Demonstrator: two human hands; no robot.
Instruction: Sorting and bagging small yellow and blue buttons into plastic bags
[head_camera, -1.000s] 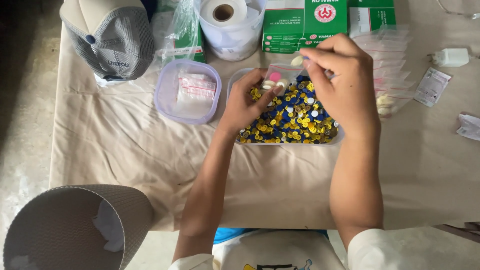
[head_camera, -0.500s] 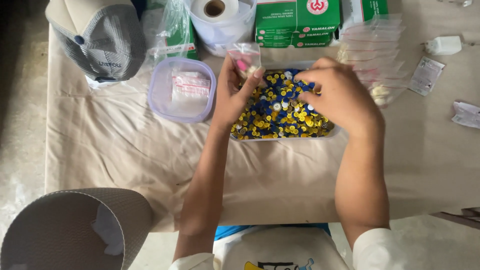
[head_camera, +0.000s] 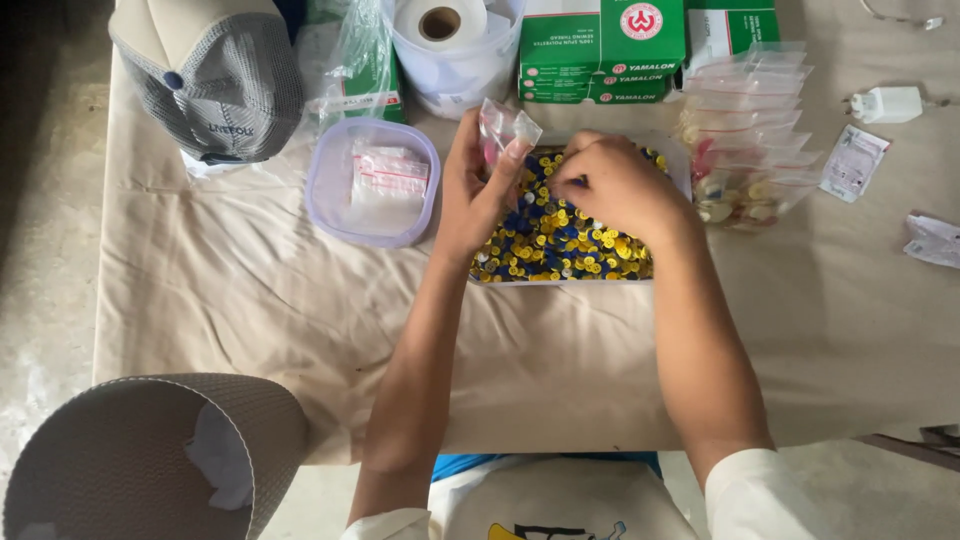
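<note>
Left hand (head_camera: 478, 195) raised over the left edge of the shallow white tray of small yellow and blue round pieces (head_camera: 560, 235); fingers pinch a small clear plastic zip bag (head_camera: 505, 128), held upright just above the tray. Right hand (head_camera: 620, 185) palm-down on the pieces, fingers curled narrow at the heap; whether they grip a piece, cannot tell. Tray sits mid-table on beige cloth (head_camera: 250, 300). Round lilac plastic container holding empty bags (head_camera: 372, 180) lies just left. Stack of filled clear bags (head_camera: 750, 130) lies right of the tray.
</note>
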